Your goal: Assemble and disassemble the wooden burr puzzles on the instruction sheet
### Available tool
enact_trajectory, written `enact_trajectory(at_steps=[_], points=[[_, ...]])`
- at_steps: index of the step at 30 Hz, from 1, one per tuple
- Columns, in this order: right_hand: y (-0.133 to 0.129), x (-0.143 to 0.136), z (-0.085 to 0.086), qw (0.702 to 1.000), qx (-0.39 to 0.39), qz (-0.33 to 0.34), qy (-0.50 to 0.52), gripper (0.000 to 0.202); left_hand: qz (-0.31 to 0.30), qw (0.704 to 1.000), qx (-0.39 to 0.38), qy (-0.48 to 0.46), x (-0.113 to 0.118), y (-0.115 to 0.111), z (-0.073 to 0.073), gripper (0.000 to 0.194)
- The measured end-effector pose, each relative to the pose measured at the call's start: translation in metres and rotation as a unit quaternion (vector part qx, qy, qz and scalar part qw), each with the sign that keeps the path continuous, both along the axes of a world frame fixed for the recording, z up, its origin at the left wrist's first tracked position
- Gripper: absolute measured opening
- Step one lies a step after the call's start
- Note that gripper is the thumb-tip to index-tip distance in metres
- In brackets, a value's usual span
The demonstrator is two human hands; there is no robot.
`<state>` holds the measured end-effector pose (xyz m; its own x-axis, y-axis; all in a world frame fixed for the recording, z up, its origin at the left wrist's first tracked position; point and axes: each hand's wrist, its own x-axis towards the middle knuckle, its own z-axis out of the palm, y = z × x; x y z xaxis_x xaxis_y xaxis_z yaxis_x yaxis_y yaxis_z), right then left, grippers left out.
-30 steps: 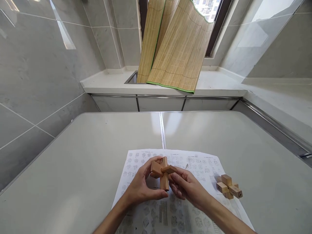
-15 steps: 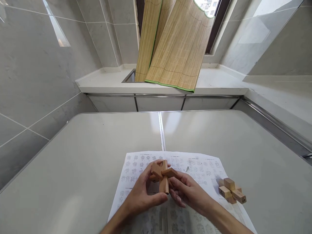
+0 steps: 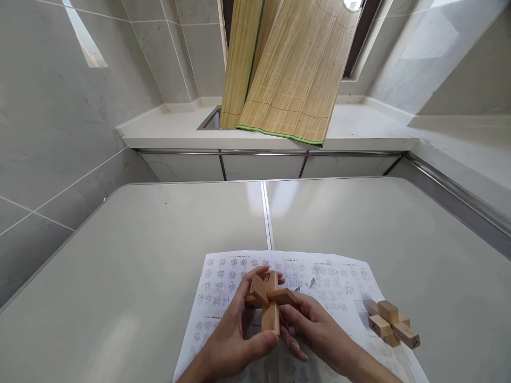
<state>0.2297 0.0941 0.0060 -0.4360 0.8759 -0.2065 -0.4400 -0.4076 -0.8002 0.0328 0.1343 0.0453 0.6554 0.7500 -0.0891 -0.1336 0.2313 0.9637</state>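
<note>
A wooden interlocking puzzle (image 3: 271, 306), made of crossed bars, is held between both hands above a printed sheet. My left hand (image 3: 239, 324) grips it from the left, thumb at the lower end of the upright bar and fingers behind the top. My right hand (image 3: 313, 324) pinches the bar that sticks out to the right, its other fingers curled below. A second wooden interlocking puzzle (image 3: 393, 324), lighter in colour, lies at the sheet's right edge, apart from both hands. Under the hands, the printed sheet (image 3: 223, 274) carries small line diagrams, partly hidden.
The pale table (image 3: 120, 266) has a lengthwise seam. Beyond it runs a white ledge (image 3: 167, 133) with a metal-rimmed opening, and a bamboo mat (image 3: 295, 80) hangs over it from the window. Grey tiled walls (image 3: 51, 106) enclose both sides.
The view has shifted slightly, so the puzzle and sheet sit a little lower in the picture. Both hands keep the same hold on the puzzle.
</note>
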Motion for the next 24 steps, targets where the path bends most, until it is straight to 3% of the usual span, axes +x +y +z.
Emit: enact_trajectory(at_steps=[7, 13, 19, 24], points=[[-0.004, -0.001, 0.0, 1.0, 0.015, 0.0, -0.011, 0.043, -0.013, 0.999, 0.005, 0.031, -0.002, -0.003, -0.006, 0.095], [-0.004, 0.0, 0.009, 1.0, 0.002, 0.02, 0.002, 0.044, -0.011, 0.998, 0.049, 0.045, -0.001, -0.003, 0.002, 0.093], [-0.008, -0.003, 0.008, 1.0, 0.011, 0.004, 0.023, 0.038, -0.017, 0.999, 0.037, 0.012, -0.002, 0.002, 0.003, 0.092], [-0.01, -0.005, 0.006, 0.999, 0.015, -0.001, 0.03, 0.035, 0.026, 0.997, 0.068, -0.011, -0.005, 0.001, -0.005, 0.101]])
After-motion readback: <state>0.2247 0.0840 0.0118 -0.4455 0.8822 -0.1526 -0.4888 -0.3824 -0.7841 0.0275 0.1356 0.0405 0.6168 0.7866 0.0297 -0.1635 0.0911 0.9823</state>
